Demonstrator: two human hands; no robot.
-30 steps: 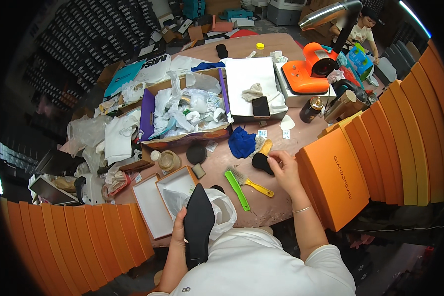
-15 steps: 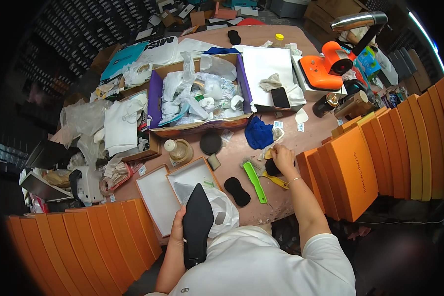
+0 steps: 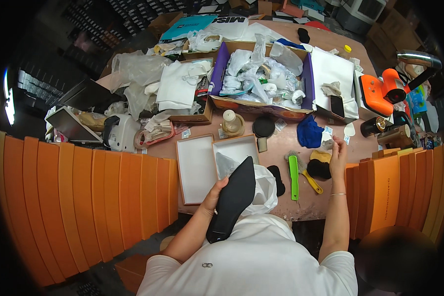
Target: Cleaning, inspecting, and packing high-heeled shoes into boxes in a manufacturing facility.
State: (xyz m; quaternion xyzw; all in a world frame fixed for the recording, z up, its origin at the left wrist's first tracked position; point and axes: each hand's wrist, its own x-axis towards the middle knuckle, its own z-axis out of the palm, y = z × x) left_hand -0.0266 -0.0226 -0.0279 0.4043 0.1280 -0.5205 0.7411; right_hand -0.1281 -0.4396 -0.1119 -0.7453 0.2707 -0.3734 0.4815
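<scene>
left hand [image 3: 216, 193] fingers clamped round the black pointed shoe [image 3: 233, 200], toe aimed away toward the white box [image 3: 237, 149] | right hand [image 3: 337, 157] fingers loosely apart, hovering just beside the black sponge [image 3: 319, 169] on the desk [image 3: 281, 148], so right was nearer

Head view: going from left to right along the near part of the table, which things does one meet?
White box lid → left hand holding black pointed shoe → green brush → yellow-handled brush → right hand.
</scene>
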